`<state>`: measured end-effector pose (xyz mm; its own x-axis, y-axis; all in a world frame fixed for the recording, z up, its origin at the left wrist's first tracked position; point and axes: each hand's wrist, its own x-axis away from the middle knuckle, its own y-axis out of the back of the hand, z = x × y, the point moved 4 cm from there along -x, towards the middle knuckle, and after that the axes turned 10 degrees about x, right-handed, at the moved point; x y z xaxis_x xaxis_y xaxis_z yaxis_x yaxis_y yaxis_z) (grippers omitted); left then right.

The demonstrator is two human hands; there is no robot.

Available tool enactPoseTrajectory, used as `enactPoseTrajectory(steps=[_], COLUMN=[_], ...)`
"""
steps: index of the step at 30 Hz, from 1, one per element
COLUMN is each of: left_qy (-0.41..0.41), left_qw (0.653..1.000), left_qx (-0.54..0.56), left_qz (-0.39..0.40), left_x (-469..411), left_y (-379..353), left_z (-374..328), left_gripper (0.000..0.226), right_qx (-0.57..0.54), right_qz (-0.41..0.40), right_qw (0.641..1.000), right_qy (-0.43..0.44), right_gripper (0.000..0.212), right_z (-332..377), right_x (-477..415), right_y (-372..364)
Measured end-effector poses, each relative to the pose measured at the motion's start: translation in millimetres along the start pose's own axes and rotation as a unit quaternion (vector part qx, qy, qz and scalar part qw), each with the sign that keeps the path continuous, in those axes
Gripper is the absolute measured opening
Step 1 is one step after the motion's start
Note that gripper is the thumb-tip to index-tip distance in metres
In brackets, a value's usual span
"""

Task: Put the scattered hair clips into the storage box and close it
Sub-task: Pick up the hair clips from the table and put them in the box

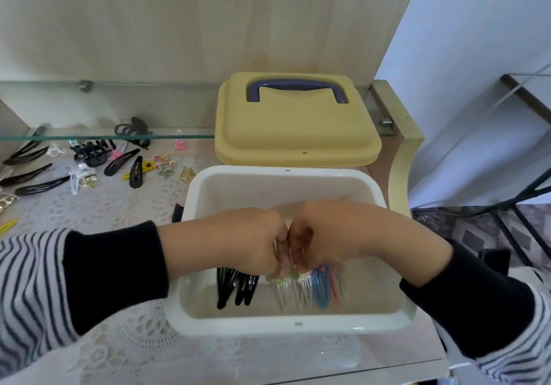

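An open white storage box [384, 322] stands in front of me on the lace-covered table. Both hands are inside it, knuckles touching. My left hand [244, 241] and my right hand [334, 232] pinch small light-coloured clips [286, 287] together; the fingertips are partly hidden. Black snap clips [235, 287] lie at the box's left, blue and pink clips [326, 290] at its right. The yellow lid [295, 134] with a purple handle [298, 88] rests behind the box. Several scattered hair clips [119, 164] lie on the table to the left.
A glass shelf [104, 137] runs above the scattered clips at the back left. A wooden panel stands behind. The table's right edge [417, 325] drops to a patterned floor, where a glass stand with black legs [524, 194] is.
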<state>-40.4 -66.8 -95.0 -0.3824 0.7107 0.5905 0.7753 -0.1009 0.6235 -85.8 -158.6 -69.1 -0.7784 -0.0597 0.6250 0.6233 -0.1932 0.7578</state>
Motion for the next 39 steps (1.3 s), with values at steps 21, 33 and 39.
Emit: enactPoseTrajectory(steps=[21, 33, 39], left_qy=[-0.168, -0.129, -0.062], left_qw=[0.900, 0.759, 0.714], left_qx=[-0.182, 0.004, 0.063], left_qz=[-0.359, -0.638, -0.695], left_x=[59, 139, 147], left_y=[28, 59, 46], left_z=[-9, 71, 142], left_gripper=[0.036, 0.017, 0.022], right_qx=[-0.052, -0.204, -0.238], right_qz=[-0.168, -0.505, -0.589], right_qw=[0.984, 0.838, 0.767], right_qy=[-0.040, 0.028, 0.089], right_gripper=[0.010, 0.011, 0.020], right_z=[3, 93, 170], right_x=[27, 41, 10], right_y=[28, 46, 40])
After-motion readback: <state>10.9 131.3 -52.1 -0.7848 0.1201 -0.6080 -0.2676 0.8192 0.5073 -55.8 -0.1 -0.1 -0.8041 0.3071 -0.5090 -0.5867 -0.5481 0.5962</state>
